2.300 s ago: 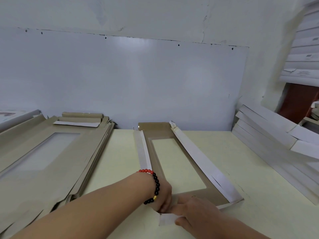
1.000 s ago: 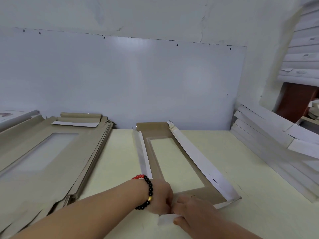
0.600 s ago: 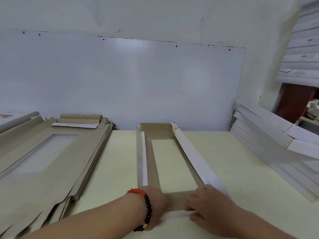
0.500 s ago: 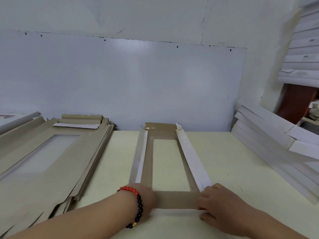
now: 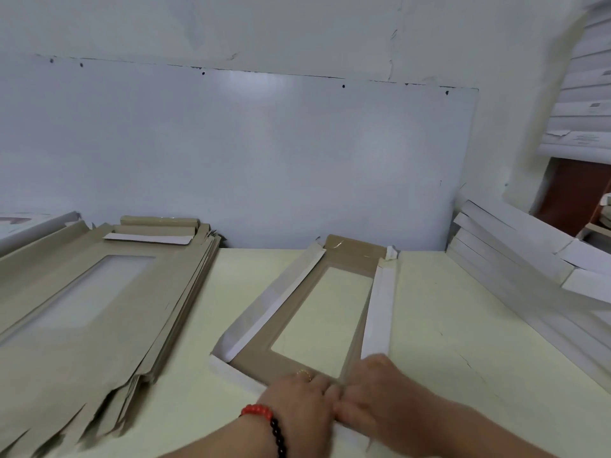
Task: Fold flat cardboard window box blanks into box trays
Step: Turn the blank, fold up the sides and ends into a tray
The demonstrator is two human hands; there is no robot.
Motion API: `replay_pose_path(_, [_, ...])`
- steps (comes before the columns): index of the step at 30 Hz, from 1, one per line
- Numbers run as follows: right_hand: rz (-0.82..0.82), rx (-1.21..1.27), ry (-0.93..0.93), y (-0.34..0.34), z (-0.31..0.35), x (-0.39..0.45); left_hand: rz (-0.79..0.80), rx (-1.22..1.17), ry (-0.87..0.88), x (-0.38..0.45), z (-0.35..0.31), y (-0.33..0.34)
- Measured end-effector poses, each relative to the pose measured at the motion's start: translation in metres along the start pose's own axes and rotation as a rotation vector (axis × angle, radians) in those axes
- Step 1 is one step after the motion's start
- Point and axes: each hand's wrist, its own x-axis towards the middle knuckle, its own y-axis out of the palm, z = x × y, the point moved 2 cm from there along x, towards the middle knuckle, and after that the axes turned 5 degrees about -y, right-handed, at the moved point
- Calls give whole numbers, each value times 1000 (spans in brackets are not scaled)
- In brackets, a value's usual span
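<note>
Both hands, left (image 5: 297,396) and right (image 5: 380,388), press curled fingers on the blank (image 5: 350,256) near corner; thin, light card, bends easily, so hold it at the creases.

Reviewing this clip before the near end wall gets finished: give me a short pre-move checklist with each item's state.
1. Both hands on the near end: left hand and right hand meet there: ok.
2. Left side wall folded up: ok.
3. Right side wall folded up: ok.
4. Near end flap folded up: lies low: not ok.
5. Far end flap locked: cannot tell.
6. Blank stack apart from the tray: ok.
</note>
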Motion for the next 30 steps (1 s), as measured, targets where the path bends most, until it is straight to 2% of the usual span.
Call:
replay_pose_path(3, [-41,230,149,-12,-32,6,-63,-25,-3,-2,0,1])
replay_pose_path(7, [123,37,228,-9,-68,26,-61,-11,15,-2,0,4])
replay_pose_path(9, [202,-64,201,-2,-76,35,-66,-15,15,-2,0,5])
replay_pose_path(12, [227,-165,149,5,-84,46,-87,-26,18,-3,0,4])
replay_pose_path(18, [248,-133,141,8,-91,57,-61,-53,-22,-2,1,8])
replay_pose_path(25, [242,-75,156,13,-93,53,-117,-82,-103,4,-5,18])
replay_pose_path(30, [227,-130,164,10,-82,51,-164,-115,-139,2,-7,16])
